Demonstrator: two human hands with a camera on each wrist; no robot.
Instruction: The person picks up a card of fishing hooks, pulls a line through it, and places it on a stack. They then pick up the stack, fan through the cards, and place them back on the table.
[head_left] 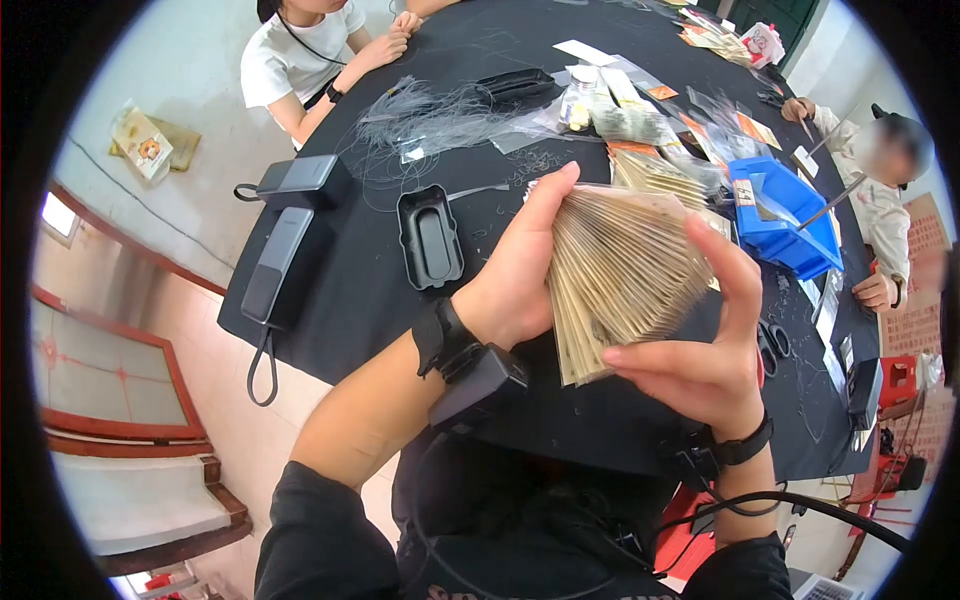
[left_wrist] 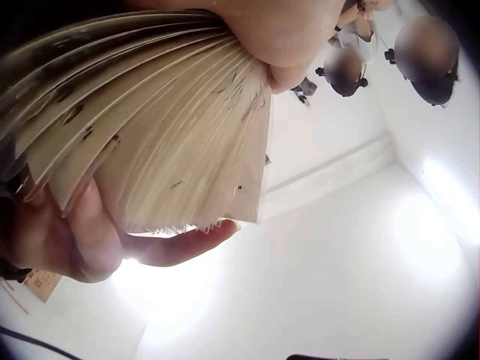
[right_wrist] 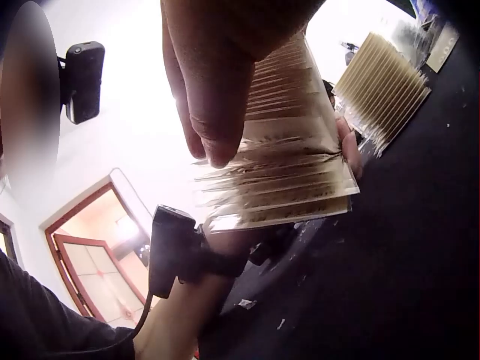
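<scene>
A thick fanned stack of thin cream packets [head_left: 625, 270] is held up over the black table. My left hand [head_left: 520, 270] grips its left side, thumb along the upper edge. With curled fingers, my right hand [head_left: 705, 340] holds the right and lower edges. In the left wrist view the packets [left_wrist: 180, 142] spread like pages, with small dark bits on them, and the right hand's fingers [left_wrist: 94, 232] are at their lower edge. The right wrist view shows the right hand [right_wrist: 225, 75] over the packets [right_wrist: 285, 172]; the left hand is mostly hidden behind them.
On the black cloth [head_left: 370, 310] lie a black tray [head_left: 432, 238], tangled clear line [head_left: 420, 120], a blue bin [head_left: 785, 220], scissors [head_left: 772, 345] and another fanned stack [head_left: 660, 180]. Two grey devices [head_left: 280, 265] sit at the left edge. People sit at the far left and the right.
</scene>
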